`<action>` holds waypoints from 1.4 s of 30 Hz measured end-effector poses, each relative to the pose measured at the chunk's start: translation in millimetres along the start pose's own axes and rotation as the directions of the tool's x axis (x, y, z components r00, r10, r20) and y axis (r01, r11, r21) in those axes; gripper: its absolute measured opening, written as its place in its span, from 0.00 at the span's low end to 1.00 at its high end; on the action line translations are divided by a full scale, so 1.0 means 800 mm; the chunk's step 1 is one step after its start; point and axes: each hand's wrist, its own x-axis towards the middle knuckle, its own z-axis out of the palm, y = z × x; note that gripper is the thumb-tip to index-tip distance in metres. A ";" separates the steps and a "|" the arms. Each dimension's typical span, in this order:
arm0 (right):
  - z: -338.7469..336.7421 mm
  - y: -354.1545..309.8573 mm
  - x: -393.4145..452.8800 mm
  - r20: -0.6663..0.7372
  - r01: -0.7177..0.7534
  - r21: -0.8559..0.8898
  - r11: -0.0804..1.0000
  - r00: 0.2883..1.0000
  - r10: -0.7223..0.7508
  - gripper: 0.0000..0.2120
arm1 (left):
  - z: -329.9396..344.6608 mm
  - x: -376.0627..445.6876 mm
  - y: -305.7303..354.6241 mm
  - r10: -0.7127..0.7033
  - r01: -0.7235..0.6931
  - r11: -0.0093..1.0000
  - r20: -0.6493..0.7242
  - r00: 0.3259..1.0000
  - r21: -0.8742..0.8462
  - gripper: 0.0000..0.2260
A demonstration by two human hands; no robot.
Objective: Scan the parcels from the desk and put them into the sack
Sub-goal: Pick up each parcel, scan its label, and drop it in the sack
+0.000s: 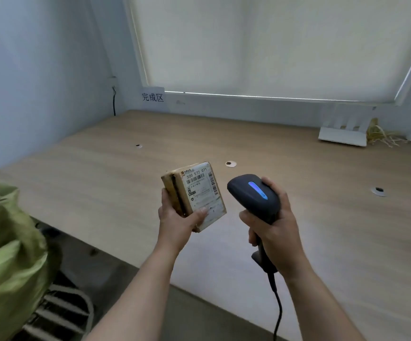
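My left hand gripped the parcel, label up; my right hand clutched the scanner, best aimed squarely at its barcode.

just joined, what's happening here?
A person is scanning a parcel. The left hand holds a small cardboard parcel label-up above the desk. The right hand grips a corded barcode scanner, its blue light on, beside the label. The green sack sits lower left; the parcel isn't in it yet.
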 end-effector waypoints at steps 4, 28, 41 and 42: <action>0.105 0.007 -0.012 0.063 -0.026 0.044 0.999 0.998 0.023 0.34 | -0.115 -0.004 -0.012 -0.004 0.008 0.999 -0.101 0.995 0.037 0.34; 0.510 0.013 -0.055 0.565 -0.085 0.209 0.974 0.824 -0.050 0.36 | -0.508 -0.099 -0.022 0.039 0.225 0.943 -0.755 0.655 0.244 0.47; 0.663 0.046 -0.068 0.560 -0.086 0.136 0.987 0.828 -0.005 0.34 | -0.670 -0.060 -0.069 -0.039 0.380 0.890 -0.790 0.612 0.251 0.47; 0.672 0.047 -0.067 0.552 -0.084 0.131 0.988 0.834 -0.002 0.34 | -0.678 -0.050 -0.074 -0.049 0.370 0.897 -0.779 0.625 0.241 0.46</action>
